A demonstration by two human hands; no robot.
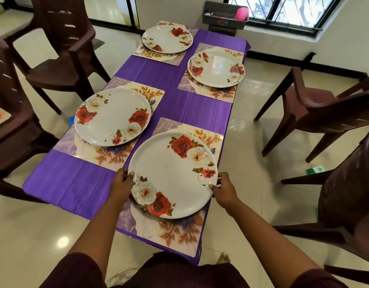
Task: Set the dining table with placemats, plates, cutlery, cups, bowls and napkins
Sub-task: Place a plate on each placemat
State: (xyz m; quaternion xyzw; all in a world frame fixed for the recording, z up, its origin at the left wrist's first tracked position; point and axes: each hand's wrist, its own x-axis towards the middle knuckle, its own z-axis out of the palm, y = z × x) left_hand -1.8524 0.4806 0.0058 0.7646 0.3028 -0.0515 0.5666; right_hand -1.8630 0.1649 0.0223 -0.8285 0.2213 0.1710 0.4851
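Nearest me, the round white rose-printed plate (173,175) sat on the leaf-patterned rectangular placemat (179,231) at the near end of the purple-clothed table (79,183). I saw it held between both hands, each at an opposite rim: my left hand (121,183) gripped its left edge, thumb on top, and my right hand (224,189) pinched its right edge. Three matching plates (112,117) lay on further mats.

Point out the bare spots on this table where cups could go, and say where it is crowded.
Bare purple cloth runs down the middle between the left and right placemats. A wider free patch lies at the near left corner, beside the left hand. Crowded: the nearest plate, held at its rim by both hands, the right hand opposite, covers most of its placemat.
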